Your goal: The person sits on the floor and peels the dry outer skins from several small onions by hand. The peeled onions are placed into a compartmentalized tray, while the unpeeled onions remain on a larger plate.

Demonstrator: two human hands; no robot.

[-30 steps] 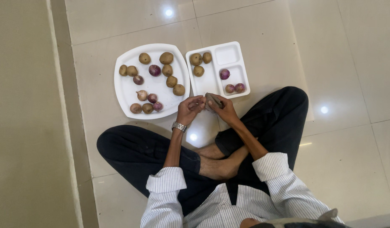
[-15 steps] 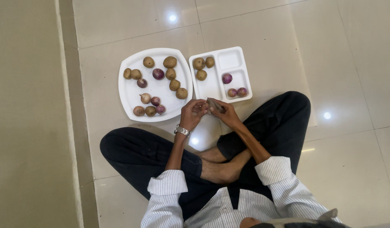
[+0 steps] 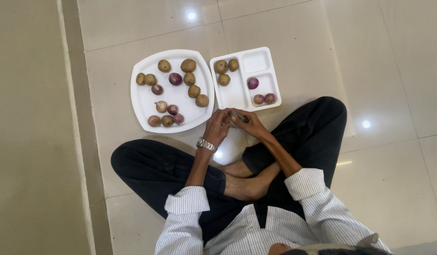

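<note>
I sat cross-legged on the tiled floor [image 3: 294, 33] with both forearms stretched forward over my knees and my hands brought together just beyond my legs. My left hand [image 3: 217, 125], a metal watch [image 3: 206, 144] on its wrist, had its fingers curled in toward the other hand, and my right hand [image 3: 252, 124] met it, fingers bent the same way. Between them I gripped a small brownish piece [image 3: 237, 117], both hands pinching it at once; most of it was covered by my fingers, so I could not tell just what it was. It sat right at the near edge of the two dishes. Ahead of my left hand lay a rounded white plate [image 3: 143, 106] holding twelve pieces: I counted seven brown potatoes [image 3: 188, 65] and five purplish onions [image 3: 175, 79], scattered apart from one another. Ahead of my right hand, touching the plate's side or just beside it, lay a white compartment tray [image 3: 235, 94]. Its long compartment on the side of my left hand held three potatoes at the far end, while the compartments on the other side held three onions, one apart and two together nearer to me.
</note>
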